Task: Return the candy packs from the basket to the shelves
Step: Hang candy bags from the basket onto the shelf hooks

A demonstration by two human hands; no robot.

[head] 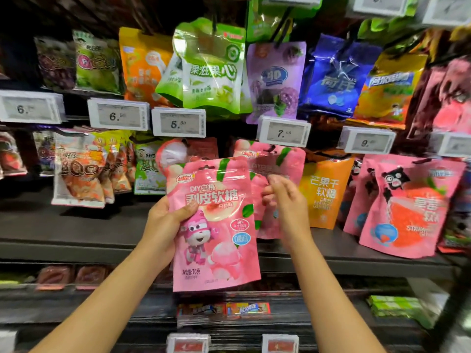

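The shelving (76,240) fills the view, a dark gondola whose grey middle shelf runs from the left edge to the right edge, with rows of hanging candy packs above it and a lower shelf of flat packs beneath. Along the upper row hang a green pack (212,70), a purple pack (276,80), a blue pack (334,77) and a yellow pack (387,87), each over a white price tag (178,122) clipped to the rail. In the row below, an orange pack (323,192) hangs just right of centre, and pink strawberry packs (407,210) stand at the right end of the middle shelf. Hanging just left of the orange pack is a row of pink peach packs (270,159), the same design as the one in hand. That pink candy pack (216,225) is held upright in front of the middle shelf, at its centre, overlapping the hanging peach packs. The left hand (165,225) grips the pack's left edge, thumb pressed across its front and fingers behind. The right hand (285,200) is raised just beside the pack's right edge, against the hanging peach packs; its fingers are bent and blurred, and whether they pinch anything cannot be told. The basket is out of view.
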